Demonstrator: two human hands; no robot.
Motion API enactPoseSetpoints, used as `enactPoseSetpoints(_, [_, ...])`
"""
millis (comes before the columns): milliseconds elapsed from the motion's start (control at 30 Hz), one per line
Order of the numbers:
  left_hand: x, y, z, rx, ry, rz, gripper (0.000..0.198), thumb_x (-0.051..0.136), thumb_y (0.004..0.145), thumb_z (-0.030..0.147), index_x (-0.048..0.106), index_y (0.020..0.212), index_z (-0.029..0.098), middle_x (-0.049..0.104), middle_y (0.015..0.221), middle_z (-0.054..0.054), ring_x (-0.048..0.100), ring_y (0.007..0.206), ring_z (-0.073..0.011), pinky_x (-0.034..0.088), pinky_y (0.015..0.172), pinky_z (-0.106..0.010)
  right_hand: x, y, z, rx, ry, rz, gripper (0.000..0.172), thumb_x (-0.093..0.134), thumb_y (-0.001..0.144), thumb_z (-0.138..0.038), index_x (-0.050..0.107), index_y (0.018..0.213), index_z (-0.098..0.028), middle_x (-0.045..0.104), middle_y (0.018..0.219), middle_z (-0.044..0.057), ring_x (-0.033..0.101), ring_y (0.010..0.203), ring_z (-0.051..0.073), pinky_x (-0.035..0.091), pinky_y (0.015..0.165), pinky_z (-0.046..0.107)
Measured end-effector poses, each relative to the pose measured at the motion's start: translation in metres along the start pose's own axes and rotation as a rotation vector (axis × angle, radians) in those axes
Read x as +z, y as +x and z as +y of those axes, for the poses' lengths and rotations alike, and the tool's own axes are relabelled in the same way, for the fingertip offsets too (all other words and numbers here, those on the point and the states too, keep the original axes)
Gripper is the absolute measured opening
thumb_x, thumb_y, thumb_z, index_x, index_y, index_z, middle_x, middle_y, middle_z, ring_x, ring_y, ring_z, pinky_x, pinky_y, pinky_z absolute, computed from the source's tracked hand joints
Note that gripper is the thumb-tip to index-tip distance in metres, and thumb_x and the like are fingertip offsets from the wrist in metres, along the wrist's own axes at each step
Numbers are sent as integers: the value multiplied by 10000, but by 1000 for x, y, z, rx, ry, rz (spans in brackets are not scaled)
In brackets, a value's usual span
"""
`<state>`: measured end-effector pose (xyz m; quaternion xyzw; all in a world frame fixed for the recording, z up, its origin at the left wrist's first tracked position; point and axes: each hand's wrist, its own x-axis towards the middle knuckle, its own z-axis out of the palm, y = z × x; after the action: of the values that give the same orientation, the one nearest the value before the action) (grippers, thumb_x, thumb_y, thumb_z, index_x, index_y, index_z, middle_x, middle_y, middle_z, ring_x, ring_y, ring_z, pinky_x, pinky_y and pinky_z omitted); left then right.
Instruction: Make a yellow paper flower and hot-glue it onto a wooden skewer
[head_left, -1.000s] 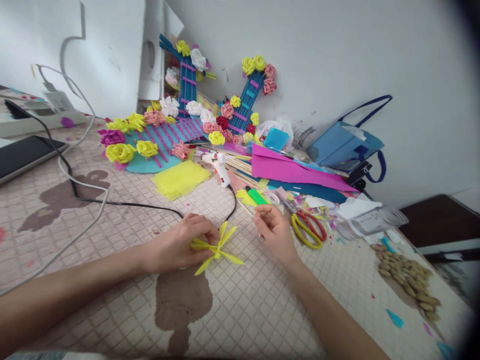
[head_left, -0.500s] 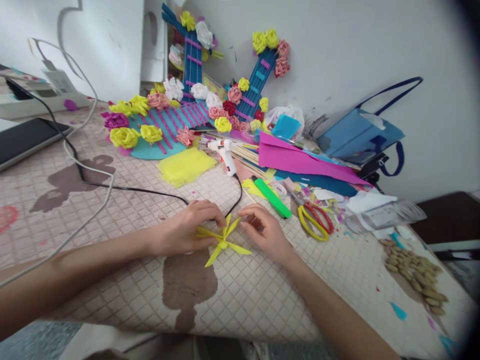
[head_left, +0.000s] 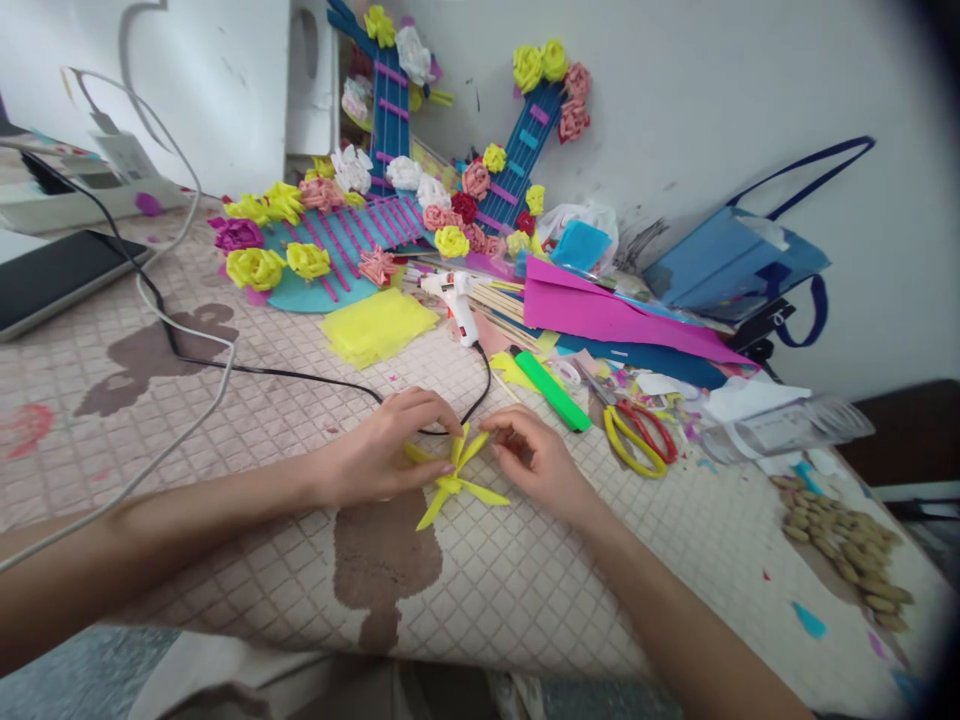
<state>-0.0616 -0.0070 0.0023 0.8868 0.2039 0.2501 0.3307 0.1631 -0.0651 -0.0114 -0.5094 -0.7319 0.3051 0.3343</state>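
Note:
A yellow crepe-paper flower point(head_left: 452, 486) with several narrow, pointed petals lies low over the quilted tablecloth in front of me. My left hand point(head_left: 394, 445) grips it from the left, thumb near its centre and fingers around the left petals, part of which they hide. On the other side, my right hand point(head_left: 541, 464) has its fingertips closed at the tip of the upper right petal. The petals toward me spread out free of both hands. Behind the hands a white hot glue gun point(head_left: 459, 305) rests on the table.
Two blue guitar shapes covered in paper roses point(head_left: 330, 235) stand at the back. Yellow paper sheets point(head_left: 379, 327), a green cutter point(head_left: 553, 392), scissors point(head_left: 634, 440), magenta paper point(head_left: 600, 310) and peanuts point(head_left: 847, 545) lie around. Black and white cables point(head_left: 292, 373) cross the left side.
The view has shifted slightly, so everything sits a little further right. Both hands stay at the yellow flower, with the left fingers and thumb slightly shifted on its petals.

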Motion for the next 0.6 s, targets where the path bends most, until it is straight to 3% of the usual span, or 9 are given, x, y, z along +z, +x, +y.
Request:
enactPoseSetpoints(100, [-6, -2, -1, -34, -2, 75, 155, 568, 847, 256, 556, 980, 178, 594, 974, -37, 535, 957, -169, 428, 865, -304, -2, 0, 0, 2, 4, -18, 271, 518, 775, -95, 580, 997, -238, 536, 952, 29, 521, 721, 132, 436, 598, 262])
enactPoseSetpoints(200, [-7, -7, 6, -73, -3, 113, 99, 531, 869, 267, 551, 872, 170, 589, 863, -21, 547, 818, -138, 442, 734, -256, -2, 0, -1, 13, 1, -16, 119, 567, 786, -151, 582, 881, -223, 536, 901, 23, 506, 704, 131, 425, 590, 260])
enactPoseSetpoints(300, [-2, -13, 20, -67, 72, 5, 239, 558, 851, 349, 497, 707, 169, 535, 683, 8, 494, 638, -113, 387, 595, -234, -1, 0, 0, 34, 5, 8, 36, 572, 805, -181, 559, 820, -212, 536, 857, 16, 498, 694, 128, 417, 591, 256])
enactPoseSetpoints(400, [6, -19, 28, -49, 222, -147, 300, 638, 777, 405, 476, 678, 173, 528, 651, 13, 472, 608, -128, 360, 577, -252, 0, -1, 0, 60, 22, 21, 100, 554, 811, -170, 548, 898, -220, 536, 846, 6, 504, 692, 126, 424, 605, 255])
enactPoseSetpoints(467, [9, -20, 28, -61, 310, -186, 239, 651, 768, 325, 481, 699, 173, 556, 694, 6, 490, 635, -143, 363, 596, -266, -1, -1, 0, 56, 11, 0, 128, 553, 811, -165, 554, 925, -223, 536, 842, 4, 508, 692, 127, 422, 602, 255])
enactPoseSetpoints(600, [6, -17, 22, -43, 321, -199, 118, 578, 754, 79, 512, 788, 170, 588, 785, 1, 533, 713, -142, 387, 663, -257, -3, 0, -2, 2, -28, -74, 48, 565, 817, -170, 573, 785, -206, 545, 813, 13, 504, 702, 134, 398, 595, 260])
